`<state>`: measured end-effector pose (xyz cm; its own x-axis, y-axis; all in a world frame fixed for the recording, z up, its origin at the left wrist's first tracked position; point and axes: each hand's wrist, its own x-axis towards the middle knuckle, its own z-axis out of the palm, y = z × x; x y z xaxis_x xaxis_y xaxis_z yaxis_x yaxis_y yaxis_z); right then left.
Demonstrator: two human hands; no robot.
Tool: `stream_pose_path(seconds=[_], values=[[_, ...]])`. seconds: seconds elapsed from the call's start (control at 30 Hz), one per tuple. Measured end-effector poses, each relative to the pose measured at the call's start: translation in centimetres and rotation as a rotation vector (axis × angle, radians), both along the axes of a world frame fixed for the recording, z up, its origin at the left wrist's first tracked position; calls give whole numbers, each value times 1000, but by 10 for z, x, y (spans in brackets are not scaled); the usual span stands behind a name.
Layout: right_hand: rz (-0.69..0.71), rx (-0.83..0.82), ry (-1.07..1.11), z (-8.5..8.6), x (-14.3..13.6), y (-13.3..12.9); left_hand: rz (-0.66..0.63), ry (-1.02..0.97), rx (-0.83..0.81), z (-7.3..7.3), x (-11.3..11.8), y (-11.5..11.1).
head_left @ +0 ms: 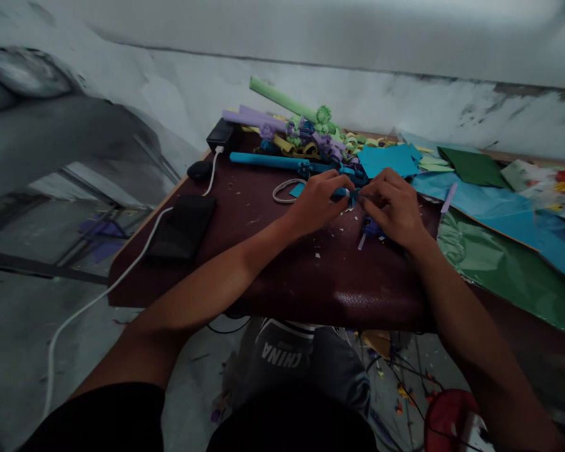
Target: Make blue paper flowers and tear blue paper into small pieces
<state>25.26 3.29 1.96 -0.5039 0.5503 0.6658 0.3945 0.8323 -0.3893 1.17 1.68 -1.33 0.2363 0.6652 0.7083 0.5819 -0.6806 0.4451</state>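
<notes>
Over the dark red tabletop, my left hand and my right hand meet. Between their fingertips is a small blue paper piece, pinched from both sides; its exact shape is partly hidden by the fingers. Below my right hand lies a dark blue paper bit with a pale narrow strip beside it. A light elastic-looking loop rests left of my left hand. Just behind the hands is a long blue paper tube with a curled paper flower on it.
Green and purple paper tubes with curled paper pile up at the back. Blue sheets and plastic-wrapped green paper cover the right side. A phone, white cable and black box lie left. Paper scraps dot the tabletop.
</notes>
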Motion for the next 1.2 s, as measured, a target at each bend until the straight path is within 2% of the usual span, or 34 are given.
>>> stream_pose_path(seconds=[0.1,0.23,0.67,0.83,1.03,1.2], values=[[-3,-26,16,0,-1,-2,-14,10,24,-1,1,-1],[24,35,36,1,-1,-2,-47,11,15,-1,1,-3],[29,21,164,0,-5,-5,-87,-93,-25,8,5,-9],[28,-146,228,-1,-6,-3,-126,-121,-34,7,5,-8],[76,-364,182,2,-2,-1,-172,-180,-123,9,4,-9],[97,-386,127,5,5,3,-239,-232,-208,12,4,-12]])
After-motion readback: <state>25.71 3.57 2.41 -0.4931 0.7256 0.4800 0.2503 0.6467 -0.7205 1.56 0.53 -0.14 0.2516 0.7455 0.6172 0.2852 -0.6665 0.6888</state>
